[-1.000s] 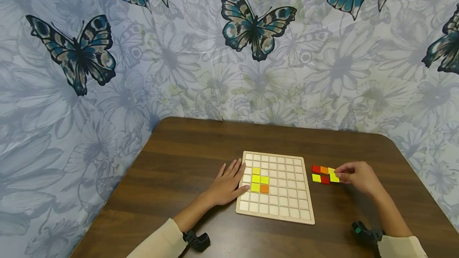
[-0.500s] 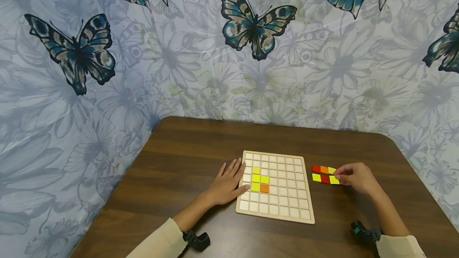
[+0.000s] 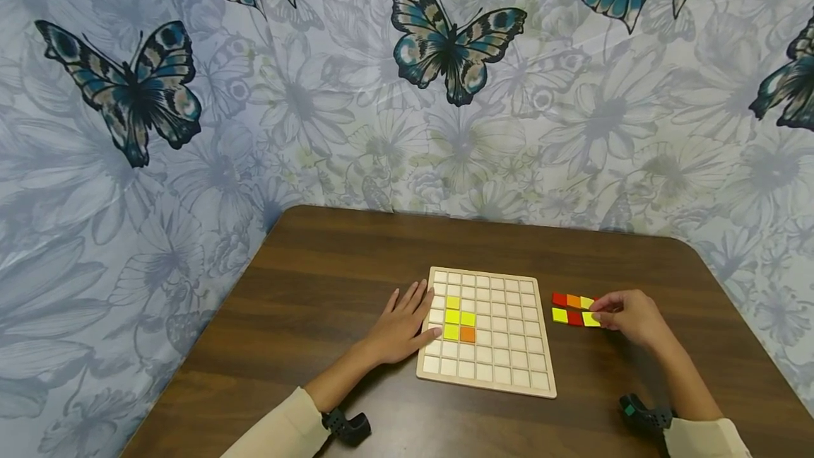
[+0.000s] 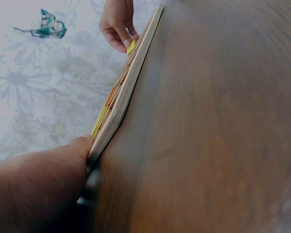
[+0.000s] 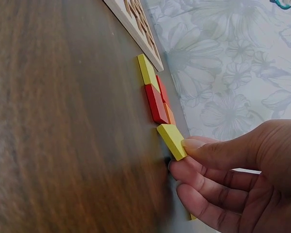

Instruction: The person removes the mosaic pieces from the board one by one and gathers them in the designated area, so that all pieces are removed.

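Observation:
My left hand (image 3: 400, 327) lies flat with fingers extended, over the left edge of a wooden grid board (image 3: 509, 357). Its thumb touches the board's side in the left wrist view. My right hand (image 3: 632, 316) pinches a yellow square tile (image 5: 171, 141) between thumb and fingers, right of the board. The tile is tilted, its far end close to a red tile (image 5: 156, 103). On the board sit several yellow tiles (image 3: 452, 316) and an orange tile (image 3: 467, 334).
Beside the pinched tile, loose tiles form two short rows, with a red tile (image 3: 559, 299), an orange tile (image 3: 574, 302) and a yellow tile (image 3: 559, 315). Some are partly hidden by the right fingers. A butterfly-printed cloth (image 3: 356, 126) hangs behind the brown table (image 3: 356, 253).
The yellow tile under my right fingers has shifted slightly, exposing more of the row behind it. My left hand stays on the board.

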### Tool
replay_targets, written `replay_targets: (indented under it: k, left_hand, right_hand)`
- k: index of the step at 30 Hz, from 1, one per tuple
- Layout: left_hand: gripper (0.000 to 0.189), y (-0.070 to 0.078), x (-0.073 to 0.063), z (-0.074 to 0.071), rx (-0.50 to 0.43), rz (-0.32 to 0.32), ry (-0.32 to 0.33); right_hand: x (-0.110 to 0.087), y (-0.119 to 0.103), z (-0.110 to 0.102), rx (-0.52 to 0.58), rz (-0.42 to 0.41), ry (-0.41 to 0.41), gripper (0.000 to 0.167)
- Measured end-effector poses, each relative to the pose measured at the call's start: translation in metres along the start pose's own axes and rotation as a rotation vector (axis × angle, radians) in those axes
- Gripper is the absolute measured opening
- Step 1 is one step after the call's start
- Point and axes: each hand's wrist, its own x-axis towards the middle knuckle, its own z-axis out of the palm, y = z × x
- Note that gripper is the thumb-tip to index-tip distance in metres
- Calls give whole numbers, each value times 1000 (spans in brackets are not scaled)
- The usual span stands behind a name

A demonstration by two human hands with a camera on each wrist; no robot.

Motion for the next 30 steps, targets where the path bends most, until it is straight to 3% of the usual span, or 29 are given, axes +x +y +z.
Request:
replay_targets:
  k: [18,30]
  left_hand:
    - [80,1,0,-3,-12,-3,5]
    - [81,-3,0,3,-25,3,8]
  right_hand:
    - [3,1,-3,-32,10,18,15]
    - [1,0,-3,-32,10,16,16]
